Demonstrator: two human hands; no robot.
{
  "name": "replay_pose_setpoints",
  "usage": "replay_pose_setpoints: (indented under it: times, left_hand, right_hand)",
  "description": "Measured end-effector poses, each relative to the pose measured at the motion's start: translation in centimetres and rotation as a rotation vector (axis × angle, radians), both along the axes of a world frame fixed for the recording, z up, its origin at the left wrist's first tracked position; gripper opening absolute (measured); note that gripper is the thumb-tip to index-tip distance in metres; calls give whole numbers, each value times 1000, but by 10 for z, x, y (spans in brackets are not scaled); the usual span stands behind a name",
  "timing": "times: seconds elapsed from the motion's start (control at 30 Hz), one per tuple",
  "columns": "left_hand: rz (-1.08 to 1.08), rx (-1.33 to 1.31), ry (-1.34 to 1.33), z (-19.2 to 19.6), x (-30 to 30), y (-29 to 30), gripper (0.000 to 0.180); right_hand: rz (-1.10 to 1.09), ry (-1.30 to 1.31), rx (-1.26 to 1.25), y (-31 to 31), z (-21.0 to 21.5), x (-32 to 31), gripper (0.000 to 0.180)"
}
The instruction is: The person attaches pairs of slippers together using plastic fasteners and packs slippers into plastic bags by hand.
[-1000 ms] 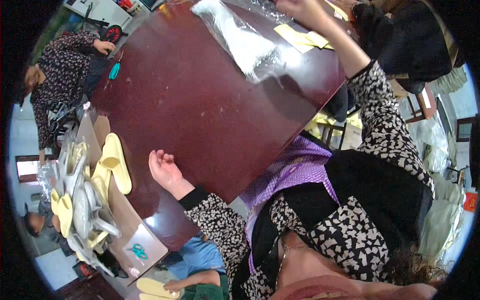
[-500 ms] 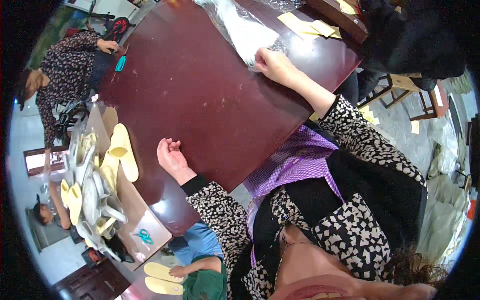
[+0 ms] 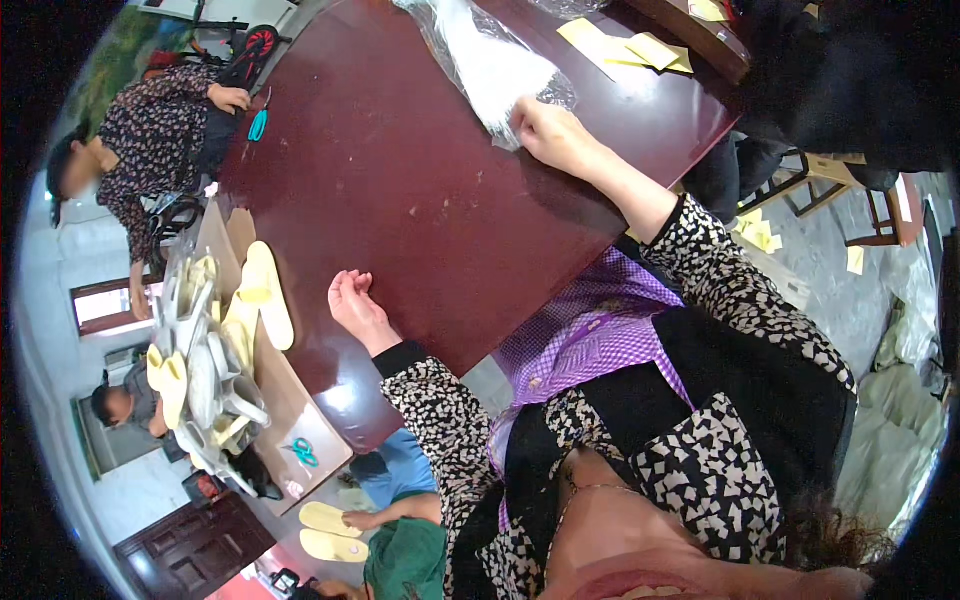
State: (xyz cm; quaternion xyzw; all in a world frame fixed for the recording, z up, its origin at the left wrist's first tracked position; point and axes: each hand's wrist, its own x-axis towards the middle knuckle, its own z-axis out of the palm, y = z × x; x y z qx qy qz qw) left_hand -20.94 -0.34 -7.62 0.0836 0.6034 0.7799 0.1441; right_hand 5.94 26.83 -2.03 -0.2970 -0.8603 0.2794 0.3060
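Note:
Near the table's front left part, my left hand (image 3: 358, 306) is held with palm turned up and fingers loosely curled, nothing in it. My right hand (image 3: 545, 132) is farther forward on the right. Its fingers are pinched at the near edge of a clear plastic bag (image 3: 487, 68), a limp bundle that looks white in the middle. The fingertips are partly hidden. Both hands are over a dark red table (image 3: 380, 180); its glossy top carries a few small specks.
Yellow paper slips (image 3: 640, 50) lie at the far right. Left of the table, yellow and pale slippers (image 3: 265, 295) are piled on a board with teal scissors (image 3: 304, 452). One person (image 3: 155, 140) is across the table; another, in green (image 3: 405, 545), is near yellow slippers (image 3: 332, 532).
The view has shifted slightly, so most things sit a little farther right. My left hand's fingers have drawn closer together; my right hand stays at the plastic bag.

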Motion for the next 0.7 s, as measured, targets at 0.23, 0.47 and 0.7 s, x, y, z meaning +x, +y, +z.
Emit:
replay_pose_setpoints:
  times: [0.23,0.47,0.7]
  left_hand:
    - [-108,-28,23,12,33,18,9]
    - [-343,-107,38,44,134,71,12]
    - [-590,-218,225,73,196,112,11]
  right_hand:
    - [-16,17,23,-9,2,-10,14]
    - [-25,101,3,8,1,19,12]
    - [-10,114,-101,22,9,60,13]
